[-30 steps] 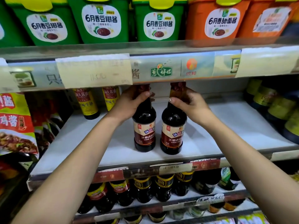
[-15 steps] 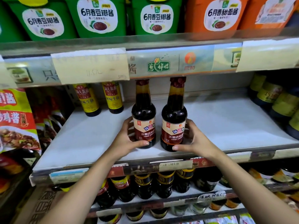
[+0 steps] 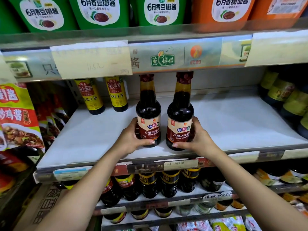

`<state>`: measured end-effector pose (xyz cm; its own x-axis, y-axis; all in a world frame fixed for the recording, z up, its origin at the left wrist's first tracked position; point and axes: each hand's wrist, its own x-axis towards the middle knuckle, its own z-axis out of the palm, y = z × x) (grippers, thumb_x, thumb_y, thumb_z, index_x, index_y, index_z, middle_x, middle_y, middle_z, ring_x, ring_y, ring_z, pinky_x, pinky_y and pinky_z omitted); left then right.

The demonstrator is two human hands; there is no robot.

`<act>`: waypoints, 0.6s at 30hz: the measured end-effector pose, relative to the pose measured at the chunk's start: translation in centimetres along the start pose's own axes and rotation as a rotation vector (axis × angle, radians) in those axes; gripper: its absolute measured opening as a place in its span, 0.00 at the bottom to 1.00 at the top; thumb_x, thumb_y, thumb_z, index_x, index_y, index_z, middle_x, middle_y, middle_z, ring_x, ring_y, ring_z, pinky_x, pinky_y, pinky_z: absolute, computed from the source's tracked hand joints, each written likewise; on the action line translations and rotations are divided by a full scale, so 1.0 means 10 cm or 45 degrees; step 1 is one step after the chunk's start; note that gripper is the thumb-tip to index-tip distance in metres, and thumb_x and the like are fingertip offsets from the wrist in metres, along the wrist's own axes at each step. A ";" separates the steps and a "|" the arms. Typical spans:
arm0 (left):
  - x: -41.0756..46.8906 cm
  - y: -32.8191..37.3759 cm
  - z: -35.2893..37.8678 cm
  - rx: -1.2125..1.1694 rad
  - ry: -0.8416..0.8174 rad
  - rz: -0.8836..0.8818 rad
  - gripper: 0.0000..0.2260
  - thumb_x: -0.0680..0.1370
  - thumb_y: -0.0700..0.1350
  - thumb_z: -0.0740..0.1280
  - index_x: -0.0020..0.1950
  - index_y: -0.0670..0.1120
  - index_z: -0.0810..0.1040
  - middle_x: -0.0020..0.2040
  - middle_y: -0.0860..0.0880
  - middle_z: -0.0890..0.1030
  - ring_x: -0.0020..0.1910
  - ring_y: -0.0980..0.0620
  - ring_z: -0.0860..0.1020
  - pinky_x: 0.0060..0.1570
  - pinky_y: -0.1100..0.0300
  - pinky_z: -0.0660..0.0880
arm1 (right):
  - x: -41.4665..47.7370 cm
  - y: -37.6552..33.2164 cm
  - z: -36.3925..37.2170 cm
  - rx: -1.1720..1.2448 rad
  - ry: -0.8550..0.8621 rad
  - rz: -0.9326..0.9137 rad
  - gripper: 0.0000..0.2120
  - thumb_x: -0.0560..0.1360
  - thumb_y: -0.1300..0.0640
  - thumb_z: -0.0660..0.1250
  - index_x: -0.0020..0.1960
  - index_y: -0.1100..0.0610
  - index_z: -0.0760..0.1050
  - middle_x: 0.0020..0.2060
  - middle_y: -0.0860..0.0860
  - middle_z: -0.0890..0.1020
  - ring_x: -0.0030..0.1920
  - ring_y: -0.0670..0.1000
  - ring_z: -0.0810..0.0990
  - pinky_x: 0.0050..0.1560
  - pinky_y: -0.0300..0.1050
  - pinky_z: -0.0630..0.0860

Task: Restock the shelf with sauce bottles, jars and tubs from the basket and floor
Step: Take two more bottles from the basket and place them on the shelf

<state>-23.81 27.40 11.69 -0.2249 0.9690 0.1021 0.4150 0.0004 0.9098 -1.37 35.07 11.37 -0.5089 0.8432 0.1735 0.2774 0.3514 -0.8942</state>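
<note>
Shelf (image 3: 233,124): white liner, mostly bare. Two dark sauce bottles stood upright side by side near the front edge, about midway along it, with their labels facing out and a narrow gap between them.

The left hand (image 3: 131,140) was wrapped round the lower body of the left sauce bottle (image 3: 148,114). The right hand (image 3: 200,139) held the right sauce bottle (image 3: 180,117) the same way. Each thumb lay across the front just above the base, with the fingers going round the outer side. Both hands were clamped on a bottle, and neither was free.

Judgement: a grip low on the body suits sliding or turning a tall bottle without tipping it. The caps reached close under the upper shelf (image 3: 166,35), which left little headroom for lifting. The close spacing and forward labels suggested a neat row was being started.

Counts:
- Dark sauce bottles in hand: 2.
- Yellow-labelled bottles (image 3: 90,95) at the back left corner: 2.
- Green tubs (image 3: 100,12) on the upper shelf: 3 with labels seen.
- Orange tubs (image 3: 221,12) on the upper shelf: 2.
- Olive-labelled bottles (image 3: 281,95) at the right edge: several, too blurred to count.

Basket and floor stock were not in view.
</note>
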 end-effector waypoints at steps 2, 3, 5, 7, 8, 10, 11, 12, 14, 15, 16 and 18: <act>0.01 -0.02 -0.01 -0.029 -0.039 0.006 0.34 0.64 0.38 0.77 0.63 0.52 0.64 0.60 0.50 0.76 0.60 0.50 0.74 0.63 0.49 0.72 | 0.00 -0.01 0.01 -0.012 0.010 0.020 0.42 0.58 0.58 0.81 0.65 0.51 0.61 0.51 0.43 0.78 0.56 0.47 0.78 0.59 0.44 0.74; 0.02 -0.03 -0.02 -0.041 -0.059 0.008 0.34 0.64 0.37 0.77 0.64 0.51 0.64 0.61 0.49 0.75 0.61 0.51 0.74 0.63 0.49 0.72 | 0.00 -0.01 0.01 -0.022 0.019 0.027 0.42 0.57 0.58 0.81 0.64 0.50 0.61 0.52 0.45 0.78 0.56 0.48 0.78 0.59 0.45 0.75; 0.03 -0.05 -0.03 -0.066 -0.109 0.009 0.34 0.65 0.37 0.76 0.65 0.53 0.64 0.62 0.50 0.75 0.62 0.52 0.74 0.62 0.54 0.72 | 0.00 -0.03 0.02 -0.054 0.040 0.029 0.42 0.57 0.56 0.81 0.63 0.49 0.60 0.54 0.47 0.77 0.56 0.48 0.77 0.58 0.45 0.74; 0.03 -0.05 -0.04 -0.073 -0.153 0.013 0.34 0.66 0.37 0.76 0.65 0.54 0.63 0.62 0.52 0.74 0.63 0.53 0.73 0.61 0.58 0.71 | 0.00 -0.05 0.02 -0.087 0.053 0.035 0.44 0.56 0.55 0.81 0.65 0.50 0.59 0.56 0.48 0.77 0.55 0.48 0.77 0.56 0.42 0.73; 0.03 -0.06 -0.04 -0.073 -0.164 0.015 0.34 0.66 0.38 0.76 0.65 0.54 0.63 0.62 0.52 0.74 0.63 0.54 0.73 0.61 0.58 0.71 | 0.00 -0.05 0.03 -0.098 0.058 0.036 0.45 0.56 0.55 0.81 0.65 0.50 0.59 0.56 0.48 0.77 0.55 0.48 0.77 0.55 0.42 0.73; 0.03 -0.06 -0.03 -0.065 -0.169 0.013 0.34 0.66 0.39 0.76 0.66 0.53 0.62 0.62 0.52 0.74 0.62 0.56 0.73 0.63 0.56 0.70 | 0.00 -0.06 0.03 -0.109 0.064 0.032 0.45 0.56 0.54 0.81 0.65 0.51 0.59 0.55 0.48 0.76 0.55 0.48 0.76 0.54 0.41 0.72; 0.02 -0.05 -0.02 -0.069 -0.164 0.009 0.35 0.65 0.40 0.76 0.66 0.52 0.62 0.62 0.51 0.74 0.62 0.57 0.73 0.63 0.55 0.70 | 0.00 -0.06 0.03 -0.114 0.064 0.027 0.46 0.56 0.54 0.81 0.66 0.51 0.58 0.56 0.48 0.76 0.56 0.49 0.77 0.55 0.42 0.73; 0.02 -0.04 -0.01 -0.077 -0.157 0.003 0.36 0.64 0.41 0.77 0.66 0.52 0.61 0.62 0.51 0.74 0.61 0.57 0.73 0.62 0.56 0.71 | -0.01 -0.05 0.02 -0.116 0.055 0.025 0.47 0.56 0.54 0.81 0.67 0.51 0.58 0.58 0.49 0.76 0.57 0.49 0.76 0.56 0.42 0.73; 0.01 0.00 0.06 -0.074 -0.110 -0.005 0.39 0.63 0.40 0.78 0.67 0.50 0.60 0.60 0.54 0.73 0.58 0.59 0.74 0.57 0.61 0.74 | -0.02 -0.04 0.00 -0.081 0.014 0.032 0.50 0.56 0.54 0.81 0.69 0.49 0.55 0.62 0.50 0.74 0.59 0.49 0.75 0.59 0.44 0.73; -0.01 0.02 0.10 -0.045 -0.056 -0.004 0.39 0.63 0.40 0.78 0.67 0.49 0.60 0.59 0.54 0.73 0.56 0.59 0.74 0.55 0.64 0.73 | -0.03 -0.03 -0.01 -0.047 -0.007 0.037 0.51 0.56 0.54 0.81 0.69 0.46 0.53 0.63 0.50 0.74 0.61 0.49 0.75 0.61 0.46 0.73; -0.01 0.03 0.13 0.000 0.014 0.008 0.38 0.63 0.40 0.78 0.66 0.49 0.61 0.59 0.53 0.73 0.56 0.57 0.74 0.54 0.63 0.72 | -0.03 -0.02 -0.02 -0.021 -0.024 0.040 0.52 0.56 0.55 0.81 0.69 0.44 0.53 0.62 0.49 0.74 0.61 0.49 0.75 0.63 0.49 0.73; -0.02 0.04 0.18 0.079 0.139 0.034 0.37 0.61 0.42 0.79 0.64 0.48 0.63 0.60 0.50 0.74 0.57 0.53 0.74 0.55 0.60 0.70 | -0.02 0.00 -0.03 -0.026 -0.053 0.047 0.51 0.57 0.56 0.81 0.69 0.42 0.52 0.60 0.49 0.76 0.61 0.49 0.75 0.63 0.53 0.73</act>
<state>-22.04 27.63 11.28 -0.3067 0.9361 0.1721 0.4750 -0.0061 0.8799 -1.04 35.06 11.49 -0.5311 0.8384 0.1227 0.3134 0.3289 -0.8909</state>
